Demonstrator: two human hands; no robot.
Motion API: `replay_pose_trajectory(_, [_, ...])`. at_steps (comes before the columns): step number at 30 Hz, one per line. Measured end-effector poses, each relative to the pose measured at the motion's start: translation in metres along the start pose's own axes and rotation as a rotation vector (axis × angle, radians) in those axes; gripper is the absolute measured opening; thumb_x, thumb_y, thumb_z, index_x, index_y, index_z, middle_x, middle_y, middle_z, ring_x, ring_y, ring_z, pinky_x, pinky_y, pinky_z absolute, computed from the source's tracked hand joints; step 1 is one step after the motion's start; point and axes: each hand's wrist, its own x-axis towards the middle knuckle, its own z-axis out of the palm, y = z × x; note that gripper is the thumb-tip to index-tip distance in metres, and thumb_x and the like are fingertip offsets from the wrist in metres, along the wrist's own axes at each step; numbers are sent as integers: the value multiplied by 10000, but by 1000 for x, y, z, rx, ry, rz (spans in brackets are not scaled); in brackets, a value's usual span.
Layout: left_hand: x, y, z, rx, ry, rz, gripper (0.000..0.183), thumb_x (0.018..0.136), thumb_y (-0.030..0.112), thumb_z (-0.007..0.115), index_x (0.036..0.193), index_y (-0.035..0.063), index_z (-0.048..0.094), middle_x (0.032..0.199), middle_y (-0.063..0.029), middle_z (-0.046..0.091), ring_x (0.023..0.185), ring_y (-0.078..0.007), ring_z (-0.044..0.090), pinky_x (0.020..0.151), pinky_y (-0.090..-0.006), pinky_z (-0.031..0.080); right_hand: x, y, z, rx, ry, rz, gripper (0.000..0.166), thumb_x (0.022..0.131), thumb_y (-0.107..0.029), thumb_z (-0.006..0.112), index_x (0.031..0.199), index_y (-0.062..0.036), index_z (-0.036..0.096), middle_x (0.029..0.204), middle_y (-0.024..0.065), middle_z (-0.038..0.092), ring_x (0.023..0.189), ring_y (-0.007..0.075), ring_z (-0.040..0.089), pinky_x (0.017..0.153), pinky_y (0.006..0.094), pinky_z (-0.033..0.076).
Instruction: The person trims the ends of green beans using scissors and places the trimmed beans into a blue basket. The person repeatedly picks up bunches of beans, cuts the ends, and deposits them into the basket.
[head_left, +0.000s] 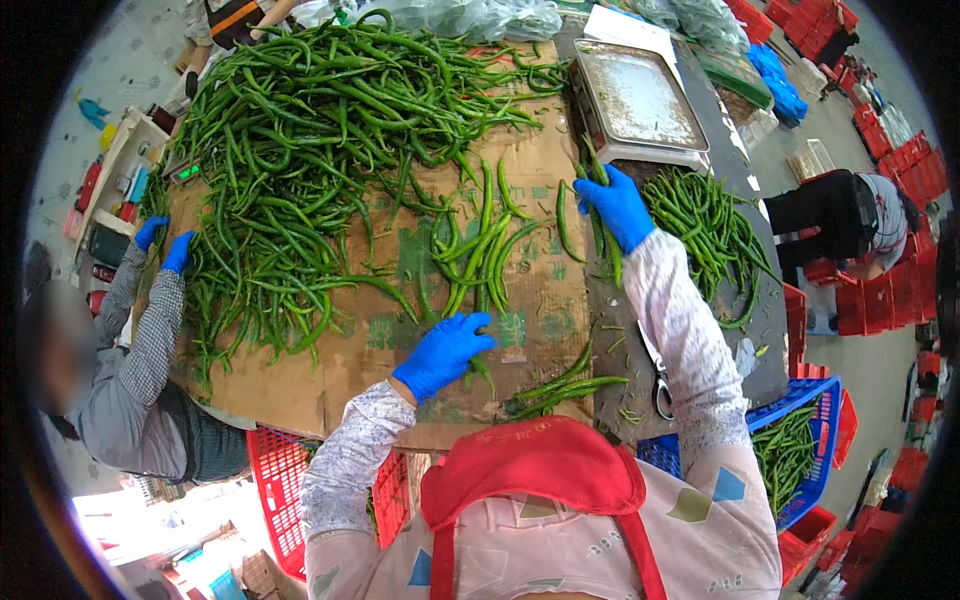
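My right hand (616, 208), in a blue glove, grips a small bunch of long green chilli peppers (598, 232) just below a platform scale (634, 94). A single curved chilli (562, 221) lies to the left of that hand. My left hand (444, 356), also gloved in blue, is low over the cardboard at the near end of a loose group of chillies (487, 259). Its fingers are partly spread, and whether they hold a chilli is unclear. A large heap of green chillies (330, 112) covers the far left of the cardboard sheet (360, 390).
Sorted chillies (701, 229) lie right of my right forearm. Scissors (660, 382) rest beside my right sleeve, and a few chillies (562, 390) near my chest. A blue crate (829, 427) holds more chillies. At left, a co-worker's gloved hands (178, 251) touch the heap's edge.
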Motion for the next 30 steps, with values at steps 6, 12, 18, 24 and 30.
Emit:
replay_pose_trajectory(6, [24,28,-111,-820,565,-88,207,841,26,544,1043,45,587,1096,-105,596,1016,-252,567,848,-352,454,85,94,24,-929,96,379,653,616,-425,782,1047,29,596,1076,242,597,1003,356,588,844,416,479])
replay_pose_trajectory(12, [56,-1,-149,-526,684,-373,199,843,98,570,1026,17,564,969,-156,619,866,-266,615,760,-346,480,95,130,9,-607,134,241,359,690,-220,718,965,0,650,930,160,655,796,259,644,738,358,505])
replay_pose_trajectory(18, [129,-63,-26,17,239,-579,302,739,263,629,957,56,604,873,-192,624,784,-384,599,659,-461,475,34,28,-1,350,-16,195,235,767,-31,611,986,25,548,794,123,623,656,213,618,590,309,499])
replay_pose_trajectory(24, [125,-63,-61,-282,380,-668,286,689,273,663,842,32,658,809,-183,643,713,-350,621,629,-431,483,-3,12,7,-257,-184,-103,244,728,-77,641,966,-45,603,788,132,645,670,242,636,597,339,500])
replay_pose_trajectory(30, [65,-26,-172,-897,563,-650,212,787,215,631,884,32,681,703,20,554,553,-68,428,513,-220,329,-27,63,92,-1177,-397,-403,180,714,-103,604,886,-109,657,758,130,644,700,314,633,610,429,500])
